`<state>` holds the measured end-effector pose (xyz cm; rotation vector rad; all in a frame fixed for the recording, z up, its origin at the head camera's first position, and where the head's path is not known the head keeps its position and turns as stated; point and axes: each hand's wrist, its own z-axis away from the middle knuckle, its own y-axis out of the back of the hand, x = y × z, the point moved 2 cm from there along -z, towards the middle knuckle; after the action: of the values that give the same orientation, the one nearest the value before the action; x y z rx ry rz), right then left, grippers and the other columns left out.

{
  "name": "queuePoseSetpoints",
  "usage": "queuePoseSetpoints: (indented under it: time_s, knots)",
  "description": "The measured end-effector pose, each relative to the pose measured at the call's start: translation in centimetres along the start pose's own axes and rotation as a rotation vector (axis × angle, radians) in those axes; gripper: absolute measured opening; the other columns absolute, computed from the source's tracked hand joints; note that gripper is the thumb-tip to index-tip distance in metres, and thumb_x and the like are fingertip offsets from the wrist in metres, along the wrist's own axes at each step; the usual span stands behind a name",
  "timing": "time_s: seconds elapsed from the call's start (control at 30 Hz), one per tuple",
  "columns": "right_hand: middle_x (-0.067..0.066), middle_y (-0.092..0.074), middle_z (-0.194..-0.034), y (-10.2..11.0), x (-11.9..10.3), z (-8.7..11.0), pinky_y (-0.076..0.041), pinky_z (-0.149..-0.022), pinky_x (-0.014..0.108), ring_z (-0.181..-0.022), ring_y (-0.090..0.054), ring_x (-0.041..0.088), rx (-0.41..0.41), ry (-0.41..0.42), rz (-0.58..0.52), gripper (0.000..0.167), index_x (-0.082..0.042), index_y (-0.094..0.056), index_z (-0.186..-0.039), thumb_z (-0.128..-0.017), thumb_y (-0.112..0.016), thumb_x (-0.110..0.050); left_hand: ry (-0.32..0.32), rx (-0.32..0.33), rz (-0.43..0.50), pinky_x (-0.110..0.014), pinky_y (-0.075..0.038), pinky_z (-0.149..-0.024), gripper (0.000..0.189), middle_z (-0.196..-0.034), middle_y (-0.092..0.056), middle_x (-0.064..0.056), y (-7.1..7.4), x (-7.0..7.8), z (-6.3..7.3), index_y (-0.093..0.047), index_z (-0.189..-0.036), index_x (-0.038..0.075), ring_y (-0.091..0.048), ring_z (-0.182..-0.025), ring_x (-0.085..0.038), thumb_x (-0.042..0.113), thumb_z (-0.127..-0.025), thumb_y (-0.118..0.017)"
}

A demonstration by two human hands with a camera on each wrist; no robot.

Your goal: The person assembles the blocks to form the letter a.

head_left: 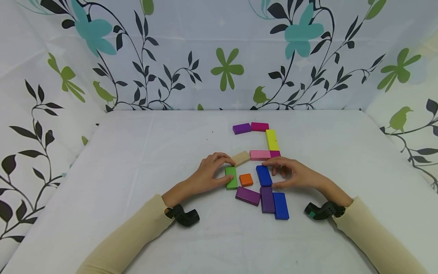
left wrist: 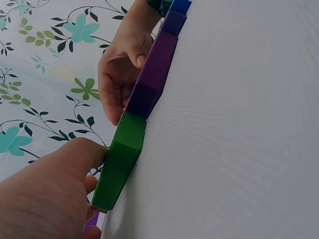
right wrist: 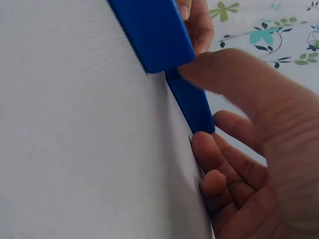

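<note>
My left hand [head_left: 210,171] holds a green block [head_left: 231,182], its thumb on the near part and index finger by the far end. In the left wrist view the green block [left wrist: 122,159] stands out beside the thumb. With thumb and index finger at opposite ends, my right hand [head_left: 294,173] pinches a blue block [head_left: 263,176]; the right wrist view shows this blue block [right wrist: 192,102] between thumb and fingers. A small orange block [head_left: 246,179] lies between the hands. The tan block [head_left: 241,158] is right at the left fingertips.
Nearer me lie two purple blocks [head_left: 248,196] and a second blue block [head_left: 281,206]. Farther off, a pink block [head_left: 260,155], a yellow block [head_left: 272,140], magenta pieces [head_left: 260,126] and a violet block [head_left: 242,128] form a bent line on the white table [head_left: 164,144].
</note>
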<state>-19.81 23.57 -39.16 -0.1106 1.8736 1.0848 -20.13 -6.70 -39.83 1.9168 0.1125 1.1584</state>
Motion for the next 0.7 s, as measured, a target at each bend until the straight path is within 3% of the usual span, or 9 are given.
queuePoseSetpoints:
  time_s: [0.2, 0.7]
  knots:
    - [0.005, -0.055, -0.096, -0.35, 0.20, 0.02, -0.041, -0.063, 0.028, -0.081, -0.049, 0.016, 0.001, -0.001, 0.015, 0.063, 0.000, -0.050, -0.135, -0.079, -0.079, -0.006, -0.002, -0.015, 0.002, -0.054, -0.025, -0.105, 0.037, -0.139, -0.044, -0.009, -0.01, -0.09, 0.03, -0.059, -0.126, 0.016, -0.036, -0.132, -0.028, 0.026, -0.092, -0.067]
    - [0.002, -0.056, -0.096, -0.16, -0.04, 0.18, -0.043, -0.065, 0.025, -0.079, -0.050, 0.016, 0.017, -0.041, 0.064, 0.058, -0.006, -0.055, -0.125, -0.075, -0.083, -0.011, -0.003, -0.008, -0.013, -0.052, -0.027, -0.103, 0.036, -0.139, -0.044, -0.008, 0.04, -0.18, 0.10, -0.059, -0.126, 0.016, -0.037, -0.131, -0.027, 0.027, -0.092, -0.067]
